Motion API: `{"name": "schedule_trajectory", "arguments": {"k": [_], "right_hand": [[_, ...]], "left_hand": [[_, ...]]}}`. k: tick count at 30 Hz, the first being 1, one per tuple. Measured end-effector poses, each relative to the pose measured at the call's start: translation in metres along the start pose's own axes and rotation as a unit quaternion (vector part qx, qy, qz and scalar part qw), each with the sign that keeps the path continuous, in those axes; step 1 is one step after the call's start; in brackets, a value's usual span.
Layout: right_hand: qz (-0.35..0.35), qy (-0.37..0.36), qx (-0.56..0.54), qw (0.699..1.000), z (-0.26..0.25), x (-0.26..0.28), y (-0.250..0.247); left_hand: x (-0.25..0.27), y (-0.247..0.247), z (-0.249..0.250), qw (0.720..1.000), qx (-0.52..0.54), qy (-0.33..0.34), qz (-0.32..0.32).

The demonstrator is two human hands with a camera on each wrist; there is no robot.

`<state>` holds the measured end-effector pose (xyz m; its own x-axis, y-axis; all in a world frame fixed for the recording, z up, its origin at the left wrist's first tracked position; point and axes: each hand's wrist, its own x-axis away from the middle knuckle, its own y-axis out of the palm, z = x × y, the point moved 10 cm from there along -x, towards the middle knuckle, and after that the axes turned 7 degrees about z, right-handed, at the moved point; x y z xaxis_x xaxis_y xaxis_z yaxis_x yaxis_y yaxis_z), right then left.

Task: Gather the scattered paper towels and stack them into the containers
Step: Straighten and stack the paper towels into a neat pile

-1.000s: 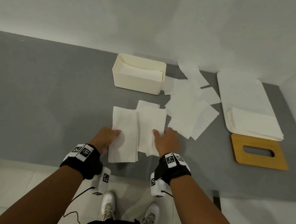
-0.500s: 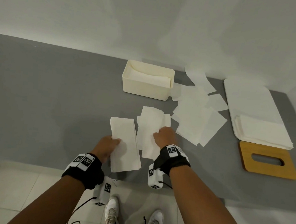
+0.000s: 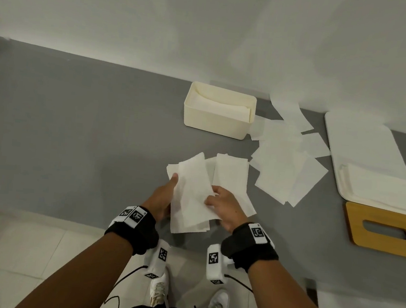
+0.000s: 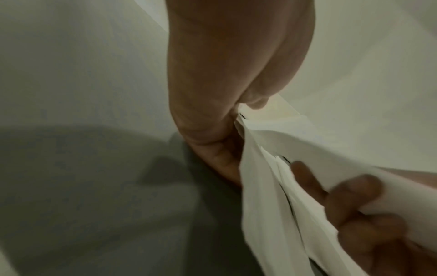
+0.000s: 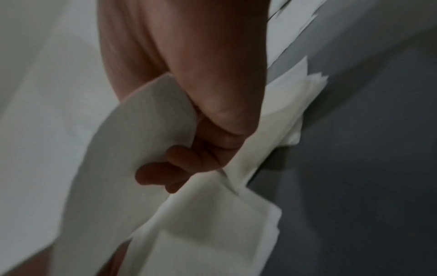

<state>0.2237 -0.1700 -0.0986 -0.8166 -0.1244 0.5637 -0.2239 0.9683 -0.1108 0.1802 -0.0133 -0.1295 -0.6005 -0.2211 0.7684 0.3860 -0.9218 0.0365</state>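
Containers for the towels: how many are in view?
2. The cream box stands at the back of the grey table, towels inside. The flat white tray lies at the right edge, a towel stack on its near end. The wooden lid lies below it.

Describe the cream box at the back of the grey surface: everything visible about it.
The cream box is an open-topped rectangular tub with rounded corners, plastic by its look. It stands upright on the grey surface near the wall and holds a flat stack of white paper towels below its rim. Loose sheets lie beside its right end. Neither hand touches it.
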Motion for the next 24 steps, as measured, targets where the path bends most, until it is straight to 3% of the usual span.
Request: {"name": "schedule_trajectory", "arguments": {"k": [5,9,12,15,20,24], "right_hand": [[-0.002,-0.032,0.126,0.992,-0.004,-0.004,0.015],[0.178,-0.066,0.268,0.945,-0.017,-0.010,-0.042],[0.280,-0.014,0.318,0.906,-0.016,-0.012,-0.090],[0.266,0.024,0.381,0.885,-0.010,-0.025,-0.103],[0.245,-0.009,0.433,0.868,-0.013,-0.040,-0.094],[0.267,-0.003,0.381,0.885,-0.010,-0.038,-0.094]], "left_hand": [[-0.002,0.003,0.001,0.997,-0.067,0.041,-0.012],[-0.006,-0.004,0.001,0.992,-0.097,0.074,0.015],[-0.010,-0.005,-0.001,0.991,-0.109,0.079,0.024],[-0.012,-0.005,0.000,0.990,-0.111,0.081,0.031],[-0.016,-0.006,0.000,0.988,-0.118,0.089,0.036],[-0.017,-0.006,-0.001,0.989,-0.110,0.089,0.034]]}}
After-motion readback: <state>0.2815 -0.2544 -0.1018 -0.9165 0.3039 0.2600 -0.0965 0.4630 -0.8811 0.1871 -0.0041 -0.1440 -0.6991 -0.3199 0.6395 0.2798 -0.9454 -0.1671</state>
